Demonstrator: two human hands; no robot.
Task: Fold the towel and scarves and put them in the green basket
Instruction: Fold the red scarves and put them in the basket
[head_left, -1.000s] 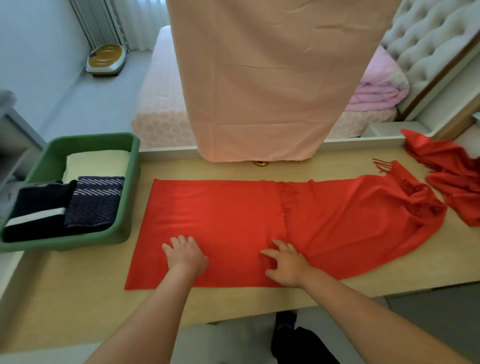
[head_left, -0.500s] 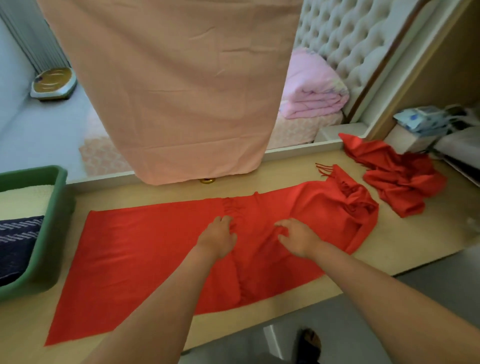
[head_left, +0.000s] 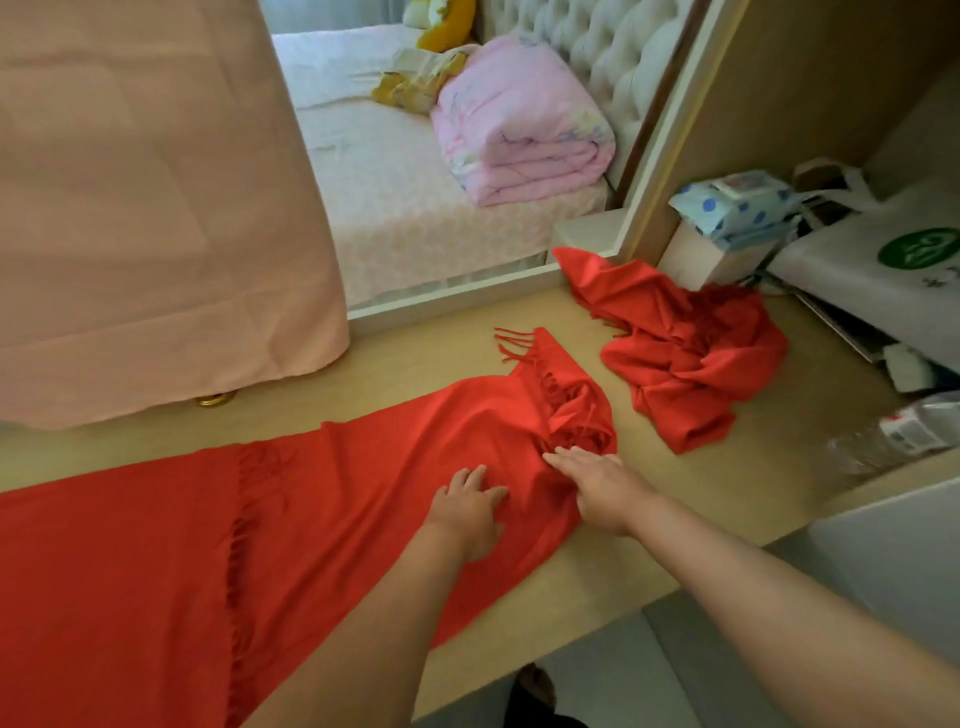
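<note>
A long red scarf (head_left: 156, 545) lies spread along the wooden table (head_left: 587, 571), folded over itself with a fringe line near its middle. Its right end is bunched and wrinkled, with tassels sticking out. My left hand (head_left: 470, 506) lies flat on the scarf, fingers straight. My right hand (head_left: 597, 483) presses flat on the scarf just below the bunched end. A second red scarf (head_left: 685, 353) lies crumpled on the table further right. The green basket is out of view.
A pink cloth (head_left: 145, 208) hangs over the table's back edge at left. Behind it are a bed and a folded pink quilt (head_left: 519, 124). At right stand a tissue pack (head_left: 737, 205), a white bag (head_left: 883, 265) and a plastic bottle (head_left: 904, 434).
Both hands have slid to the right along the scarf, from its middle to its bunched right end. My view turned right, so the green basket has left the frame.
</note>
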